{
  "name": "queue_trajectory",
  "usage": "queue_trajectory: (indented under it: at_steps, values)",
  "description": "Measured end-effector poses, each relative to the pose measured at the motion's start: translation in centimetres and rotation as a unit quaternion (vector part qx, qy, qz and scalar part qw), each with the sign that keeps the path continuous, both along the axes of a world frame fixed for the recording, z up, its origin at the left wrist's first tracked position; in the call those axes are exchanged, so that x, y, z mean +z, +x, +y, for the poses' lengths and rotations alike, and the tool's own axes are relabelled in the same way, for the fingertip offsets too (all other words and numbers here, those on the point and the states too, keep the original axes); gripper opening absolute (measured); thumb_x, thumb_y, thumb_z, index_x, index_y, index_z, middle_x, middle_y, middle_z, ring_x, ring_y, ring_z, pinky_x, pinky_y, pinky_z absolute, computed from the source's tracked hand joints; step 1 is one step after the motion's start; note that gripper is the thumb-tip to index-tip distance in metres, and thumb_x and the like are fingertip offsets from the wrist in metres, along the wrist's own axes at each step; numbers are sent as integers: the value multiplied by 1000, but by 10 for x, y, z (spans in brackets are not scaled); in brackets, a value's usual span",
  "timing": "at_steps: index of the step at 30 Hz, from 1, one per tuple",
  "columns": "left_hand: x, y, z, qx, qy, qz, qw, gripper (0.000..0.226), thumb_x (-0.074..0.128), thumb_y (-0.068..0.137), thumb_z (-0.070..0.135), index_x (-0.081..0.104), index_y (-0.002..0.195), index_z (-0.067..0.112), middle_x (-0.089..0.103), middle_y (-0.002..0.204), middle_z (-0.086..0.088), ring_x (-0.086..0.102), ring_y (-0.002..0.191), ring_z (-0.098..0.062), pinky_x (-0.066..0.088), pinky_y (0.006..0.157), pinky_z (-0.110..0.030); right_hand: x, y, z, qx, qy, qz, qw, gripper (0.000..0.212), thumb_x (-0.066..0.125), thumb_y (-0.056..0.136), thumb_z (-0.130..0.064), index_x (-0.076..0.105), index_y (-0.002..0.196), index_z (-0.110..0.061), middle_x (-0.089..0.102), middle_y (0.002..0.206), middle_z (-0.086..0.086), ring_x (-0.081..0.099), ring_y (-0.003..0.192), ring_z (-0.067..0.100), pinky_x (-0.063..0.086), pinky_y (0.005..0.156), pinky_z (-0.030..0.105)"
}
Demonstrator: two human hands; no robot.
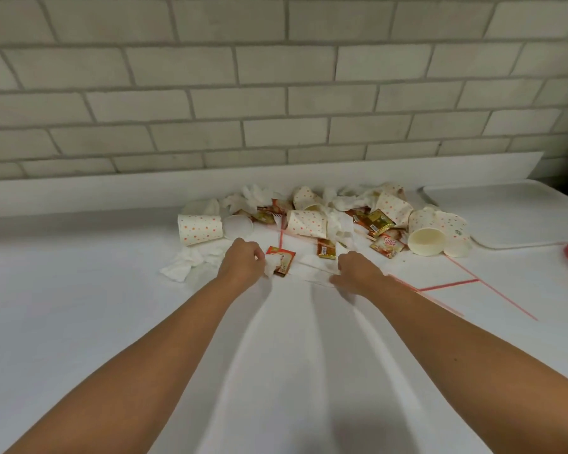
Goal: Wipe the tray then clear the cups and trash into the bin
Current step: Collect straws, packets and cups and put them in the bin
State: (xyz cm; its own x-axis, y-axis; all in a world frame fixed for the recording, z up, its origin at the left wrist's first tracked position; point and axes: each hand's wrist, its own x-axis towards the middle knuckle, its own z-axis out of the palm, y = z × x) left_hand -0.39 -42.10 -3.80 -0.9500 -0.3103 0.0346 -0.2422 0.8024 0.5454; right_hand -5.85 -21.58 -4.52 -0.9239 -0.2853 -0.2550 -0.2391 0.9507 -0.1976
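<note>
Left hand (243, 261): we see it pinching a tissue (271, 266) beside a sachet (282, 257).
Right hand (358, 270): curled over a napkin (312, 272); we cannot tell its hold.
Cups (200, 229): heaped beyond both hands; tray (505, 217) far right.
Risk: we judge a loose grab could shed scraps or roll cups away.

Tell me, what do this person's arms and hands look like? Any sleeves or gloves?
Both forearms are bare to the picture's edge, with no sleeves. The left hand and right hand wear no gloves, and no watch, bracelet or ring is visible.
</note>
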Motion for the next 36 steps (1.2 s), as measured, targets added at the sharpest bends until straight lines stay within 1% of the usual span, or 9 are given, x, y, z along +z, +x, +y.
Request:
queue_trajectory:
  at_steps: [2,5,12,17,20,26,29,33,36]
  values:
    - [-1,-3,-13,9,1,9,1000,13,54,89,10,67,92,8,52,112,-14,56,100,-27,46,83,-29,-1,-5,-3,4,18,-3,1000,11,59,88,-18,56,81,-11,53,101,7,54,79,19,31,49,19]
    - [-1,-8,-32,39,-6,20,999,13,54,88,12,67,91,12,50,115,-12,50,109,-29,44,94,-40,5,-9,-11,40,43,-13,998,32,54,88,-13,40,60,-17,42,86,1,40,61,9,27,48,16]
    - [5,-8,-91,174,-92,-59,979,38,50,84,4,59,118,20,38,130,-10,35,120,-31,32,97,-39,44,-13,-37,60,96,41,993,6,51,86,-15,46,87,-13,45,83,0,49,75,18,33,51,22]
    - [-8,-5,-124,163,-76,-187,966,43,43,89,11,43,132,19,36,130,-14,40,120,-32,37,98,-38,82,-16,-60,63,132,78,986,28,43,88,-13,48,117,-11,54,107,8,53,93,26,39,68,31]
    - [-18,-4,-132,131,-44,-143,980,37,42,86,3,53,121,12,46,125,-17,48,113,-34,43,94,-36,90,-18,-72,61,151,69,984,14,35,90,-10,49,94,-11,54,95,5,50,82,22,37,63,29]
    - [-6,-8,-120,175,-97,-2,980,27,37,91,6,49,116,7,60,108,-18,53,102,-38,42,73,-37,94,-22,-81,89,86,58,991,20,33,94,-26,47,87,-14,49,87,3,47,84,23,35,71,30]
    - [8,-13,-104,140,-91,43,985,32,33,93,9,47,121,16,62,105,-17,54,97,-36,37,66,-34,87,-26,-84,104,24,74,991,42,40,92,-41,42,61,-14,43,63,0,46,65,19,34,58,27]
    - [7,-21,-87,33,-12,-97,995,53,46,81,41,41,132,27,54,122,-8,48,114,-31,42,84,-35,83,-25,-89,99,-42,94,990,38,52,88,-27,41,55,-12,38,55,0,44,61,19,27,47,25]
    - [-9,-22,-81,-20,-64,-163,984,57,56,65,60,54,107,20,57,108,0,53,109,-22,45,84,-33,83,-21,-91,90,-82,67,990,33,53,84,-6,39,57,-18,38,63,-3,43,59,15,26,44,19]
